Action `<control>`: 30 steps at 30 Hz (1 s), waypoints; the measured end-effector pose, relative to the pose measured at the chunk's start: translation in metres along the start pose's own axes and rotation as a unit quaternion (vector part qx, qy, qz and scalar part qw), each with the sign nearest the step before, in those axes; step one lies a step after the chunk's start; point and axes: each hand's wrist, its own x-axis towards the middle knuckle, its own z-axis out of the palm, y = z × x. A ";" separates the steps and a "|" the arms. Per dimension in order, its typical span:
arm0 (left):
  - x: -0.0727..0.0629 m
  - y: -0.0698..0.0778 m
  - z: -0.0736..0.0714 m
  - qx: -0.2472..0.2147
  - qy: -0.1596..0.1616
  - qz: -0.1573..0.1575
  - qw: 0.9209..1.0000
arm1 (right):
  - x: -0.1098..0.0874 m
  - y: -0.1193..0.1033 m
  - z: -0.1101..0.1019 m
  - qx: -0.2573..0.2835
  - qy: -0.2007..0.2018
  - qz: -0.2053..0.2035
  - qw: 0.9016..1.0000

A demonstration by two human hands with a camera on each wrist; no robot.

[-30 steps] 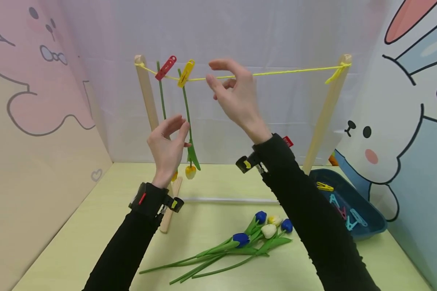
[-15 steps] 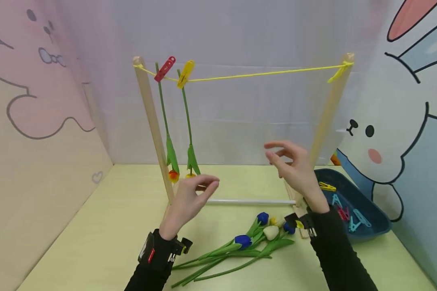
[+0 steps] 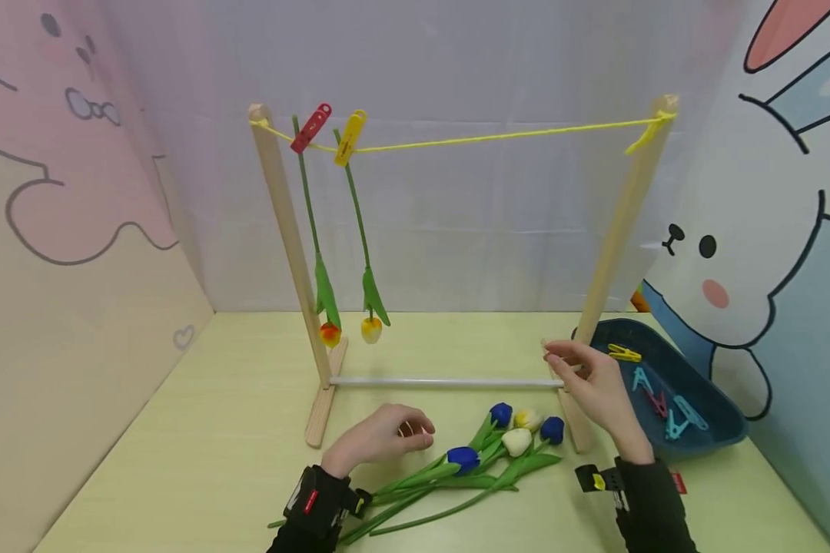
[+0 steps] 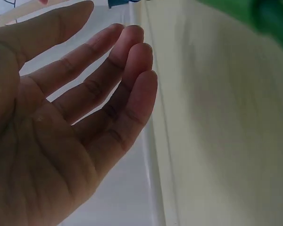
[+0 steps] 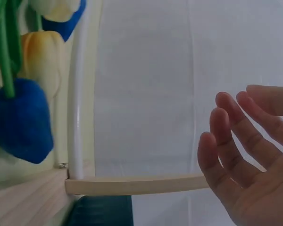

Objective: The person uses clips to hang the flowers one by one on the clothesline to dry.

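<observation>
My left hand (image 3: 380,439) hovers just left of a bunch of artificial tulips (image 3: 463,461) with blue, white and yellow heads. Its fingers bend loosely in the left wrist view, and nothing is between them. In front of the frame's right post is my right hand (image 3: 598,388), relaxed and holding nothing, left of a dark blue basin (image 3: 715,430). Clothespins in red (image 3: 311,128) and yellow (image 3: 350,138) hold two tulips upside down on a yellow string (image 3: 498,138). One hanging head is orange-red (image 3: 330,334), the other pale yellow (image 3: 371,330).
The string runs between two wooden posts (image 3: 280,207), joined low down by a white rod (image 3: 449,382). Inside the basin lie several clothespins, among them a yellow clothespin (image 3: 625,353) and a light blue clothespin (image 3: 689,412). A white curtain hangs behind the frame.
Both hands have come down from the string and the hanging tulips. The left hand has moved down and right to beside the bunch; the right hand has moved right toward the basin.
</observation>
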 end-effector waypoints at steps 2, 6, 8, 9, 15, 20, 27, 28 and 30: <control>0.001 -0.003 0.004 -0.003 -0.026 -0.011 1.000 | -0.003 0.003 0.001 -0.012 0.004 0.003 1.000; 0.001 -0.006 0.008 -0.013 -0.060 -0.024 0.998 | -0.005 0.008 -0.002 -0.030 0.024 -0.003 0.999; 0.001 -0.007 0.009 -0.027 -0.071 -0.026 0.997 | -0.005 0.011 -0.005 -0.034 0.040 -0.005 0.999; 0.000 -0.007 0.010 -0.032 -0.076 -0.026 0.996 | -0.005 0.012 -0.007 -0.038 0.047 -0.006 0.998; 0.000 -0.009 0.009 -0.038 -0.084 -0.033 0.995 | -0.005 0.019 -0.016 -0.072 0.069 0.011 0.995; 0.002 -0.010 0.008 -0.039 -0.084 -0.034 0.995 | -0.002 0.023 -0.033 -0.101 0.051 0.038 0.993; 0.005 -0.009 0.008 -0.043 -0.080 -0.034 0.995 | 0.015 0.035 -0.074 -0.173 -0.098 0.101 0.975; 0.005 -0.010 0.008 -0.042 -0.080 -0.034 0.995 | 0.020 0.037 -0.081 -0.187 -0.133 0.112 0.967; 0.005 -0.010 0.007 -0.039 -0.079 -0.033 0.996 | 0.033 0.043 -0.095 -0.212 -0.204 0.129 0.947</control>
